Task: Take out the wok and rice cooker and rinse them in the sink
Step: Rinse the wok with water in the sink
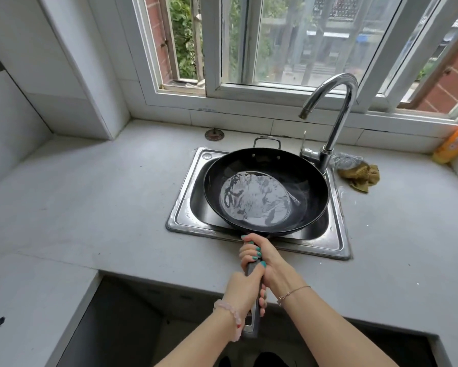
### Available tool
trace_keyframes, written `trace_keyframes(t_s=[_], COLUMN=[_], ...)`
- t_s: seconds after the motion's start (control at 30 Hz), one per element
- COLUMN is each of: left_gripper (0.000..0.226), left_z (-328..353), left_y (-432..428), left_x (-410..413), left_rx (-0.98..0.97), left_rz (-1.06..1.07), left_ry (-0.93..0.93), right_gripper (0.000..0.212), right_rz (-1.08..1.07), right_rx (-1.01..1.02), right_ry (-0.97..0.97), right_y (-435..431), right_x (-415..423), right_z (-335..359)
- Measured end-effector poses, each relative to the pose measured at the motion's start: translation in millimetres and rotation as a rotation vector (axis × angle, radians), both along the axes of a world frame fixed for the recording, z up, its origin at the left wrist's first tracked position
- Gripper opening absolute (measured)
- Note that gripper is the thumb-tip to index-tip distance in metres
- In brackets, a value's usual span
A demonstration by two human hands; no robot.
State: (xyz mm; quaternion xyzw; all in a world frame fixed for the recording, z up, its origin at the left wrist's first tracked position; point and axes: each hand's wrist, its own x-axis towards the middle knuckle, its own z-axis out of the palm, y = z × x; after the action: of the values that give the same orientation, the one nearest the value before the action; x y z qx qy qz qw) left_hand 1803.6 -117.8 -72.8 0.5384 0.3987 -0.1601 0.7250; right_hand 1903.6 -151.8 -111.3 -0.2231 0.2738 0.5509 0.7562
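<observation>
Left hand (242, 290), right hand (262, 254): fingers (250, 249) wrapped round wok (310, 186) handle, apparently to level pooled water (254, 200) over sink (179, 211).

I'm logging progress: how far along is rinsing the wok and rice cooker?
Done: the wok is out and held over the sink, with water pooled in it. In hand: the left hand and right hand both grip its handle. Left: pouring that water out, probably, then the rice cooker, which is not in view.
</observation>
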Motion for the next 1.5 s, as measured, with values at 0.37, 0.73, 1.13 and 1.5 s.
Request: trace_keyframes(t_s=[0.37,0.73,1.13,1.5], left_gripper=[0.038,0.035,0.039,0.039], left_z=[-10,8,19,22], left_y=[-3,21,13,19], left_x=[-12,-2,6,2], left_rx=[0.202,0.198,0.088,0.25], left_rz=[-0.051,-0.035,-0.004,0.019], left_ry=[-0.044,-0.148,-0.233,-0.236], right_gripper=[0.056,0.054,0.043,0.042], right_rz=[0.041,0.073,0.04,0.101], right_rx=[0.191,0.18,-0.084,0.041], right_ry=[-0.061,-0.17,-0.271,-0.271], right_y=[-4,22,15,29], right_x=[-10,5,14,12], right_z=[-2,23,42,44])
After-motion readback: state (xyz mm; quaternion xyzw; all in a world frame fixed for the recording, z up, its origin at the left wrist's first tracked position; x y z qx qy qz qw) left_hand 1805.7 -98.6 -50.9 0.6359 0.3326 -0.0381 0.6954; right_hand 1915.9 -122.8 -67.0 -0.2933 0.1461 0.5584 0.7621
